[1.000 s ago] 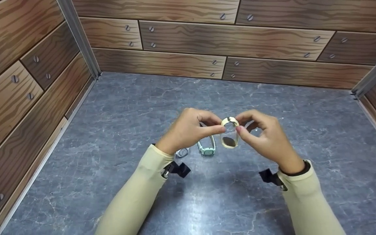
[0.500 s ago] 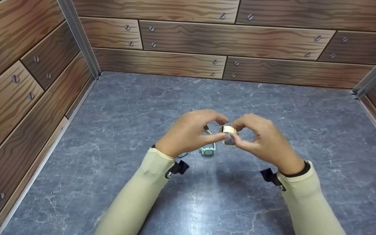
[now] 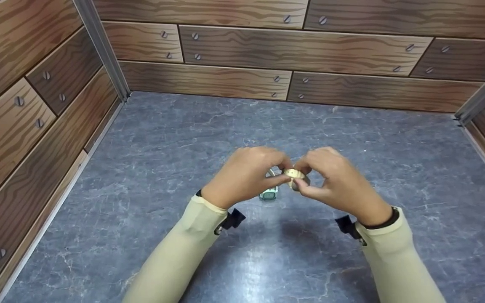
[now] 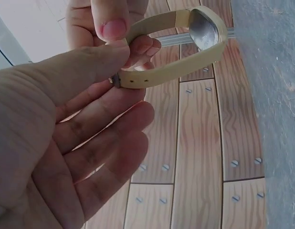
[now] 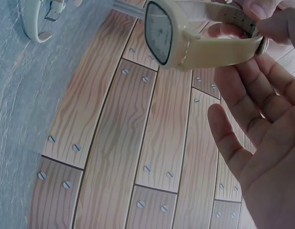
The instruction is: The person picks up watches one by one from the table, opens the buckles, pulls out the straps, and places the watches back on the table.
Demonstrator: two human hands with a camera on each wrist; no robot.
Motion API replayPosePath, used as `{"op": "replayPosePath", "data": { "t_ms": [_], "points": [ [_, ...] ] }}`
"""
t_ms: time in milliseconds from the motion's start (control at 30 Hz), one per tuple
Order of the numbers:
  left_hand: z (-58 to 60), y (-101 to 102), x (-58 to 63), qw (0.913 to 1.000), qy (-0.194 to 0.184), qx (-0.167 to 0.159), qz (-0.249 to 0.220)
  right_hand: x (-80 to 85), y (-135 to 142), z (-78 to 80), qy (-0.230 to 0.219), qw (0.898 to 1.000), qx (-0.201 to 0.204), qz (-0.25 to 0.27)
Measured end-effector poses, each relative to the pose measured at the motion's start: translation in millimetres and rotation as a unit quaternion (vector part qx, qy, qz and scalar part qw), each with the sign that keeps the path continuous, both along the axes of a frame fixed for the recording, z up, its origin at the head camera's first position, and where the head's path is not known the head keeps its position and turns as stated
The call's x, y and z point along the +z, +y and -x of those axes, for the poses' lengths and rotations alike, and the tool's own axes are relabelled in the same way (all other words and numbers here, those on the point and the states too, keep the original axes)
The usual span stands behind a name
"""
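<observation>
Both hands meet over the table at a cream wristwatch (image 3: 294,173), its strap formed into a closed loop. My left hand (image 3: 242,176) pinches the strap between thumb and fingers, close to the dark buckle (image 4: 116,80) in the left wrist view. From the other side, my right hand (image 3: 335,181) pinches the same strap end. The watch's case (image 5: 159,33) hangs away from the fingers, dial showing in the right wrist view and metal back (image 4: 203,29) in the left. A mint-green watch (image 3: 269,195) lies on the table below the left hand, partly covered by it.
The grey marbled tabletop (image 3: 192,126) is bounded by wood-patterned panels (image 3: 234,80) at the back and sides. Metal posts (image 3: 114,63) stand in the corners. Small black mounts (image 3: 235,218) stick out from both sleeves.
My hands have come closer together and slightly lower, and the cream watch has tilted so its case is mostly hidden in the head view. Another watch near the left wrist is now covered.
</observation>
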State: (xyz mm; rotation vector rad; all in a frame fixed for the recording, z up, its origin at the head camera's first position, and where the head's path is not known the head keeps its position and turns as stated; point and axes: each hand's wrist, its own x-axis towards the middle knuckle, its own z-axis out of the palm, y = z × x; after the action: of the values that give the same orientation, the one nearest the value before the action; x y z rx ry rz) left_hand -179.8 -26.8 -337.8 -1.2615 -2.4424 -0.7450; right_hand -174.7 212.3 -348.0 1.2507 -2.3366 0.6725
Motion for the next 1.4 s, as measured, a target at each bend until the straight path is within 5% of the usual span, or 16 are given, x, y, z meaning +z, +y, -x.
{"op": "replayPosePath", "data": {
  "t_ms": [367, 967, 1400],
  "points": [
    [3.7, -2.9, -0.9, 0.9995, 0.022, -0.011, -0.021, 1.5, -1.2, 0.2, 0.000, 1.000, -0.007, 0.021],
    [5.4, -7.2, 0.4, 0.9982, -0.009, -0.014, -0.057, 2.6, 1.0, 0.1, -0.030, 0.999, -0.008, 0.042],
    [5.7, -6.5, 0.0, 0.9978, -0.065, 0.004, 0.014, 1.5, 1.7, -0.2, -0.012, 0.999, 0.047, 0.004]
  ]
}}
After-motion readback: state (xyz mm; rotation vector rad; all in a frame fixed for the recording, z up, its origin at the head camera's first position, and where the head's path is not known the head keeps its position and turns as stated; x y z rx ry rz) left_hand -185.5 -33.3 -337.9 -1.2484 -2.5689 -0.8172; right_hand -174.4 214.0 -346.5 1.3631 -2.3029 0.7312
